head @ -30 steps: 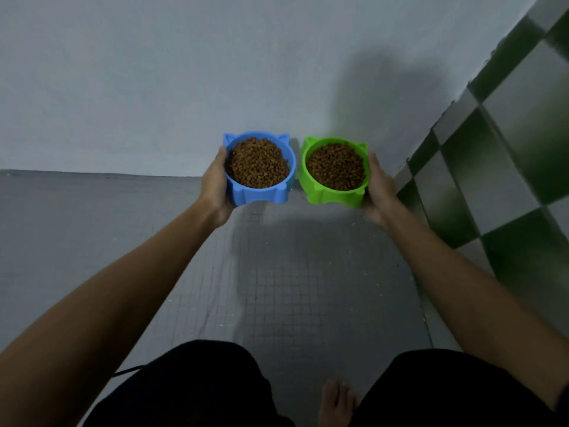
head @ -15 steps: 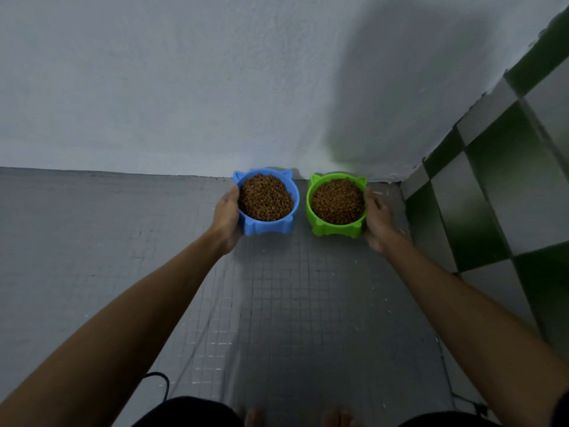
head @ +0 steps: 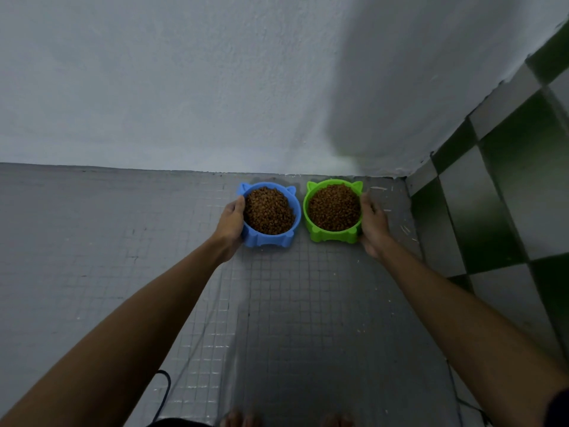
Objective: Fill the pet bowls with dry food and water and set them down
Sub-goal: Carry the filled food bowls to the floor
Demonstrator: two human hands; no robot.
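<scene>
Each hand, left (head: 231,224) and right (head: 373,224), grips a stiff, kibble-heavy plastic cat-eared bowl, blue (head: 289,238) and green (head: 334,235), by its outer wall; rims stay level.

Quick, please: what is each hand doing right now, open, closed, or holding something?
Left hand: grips the rim of the blue bowl of dry food.
Right hand: grips the side of the green bowl of dry food.
</scene>
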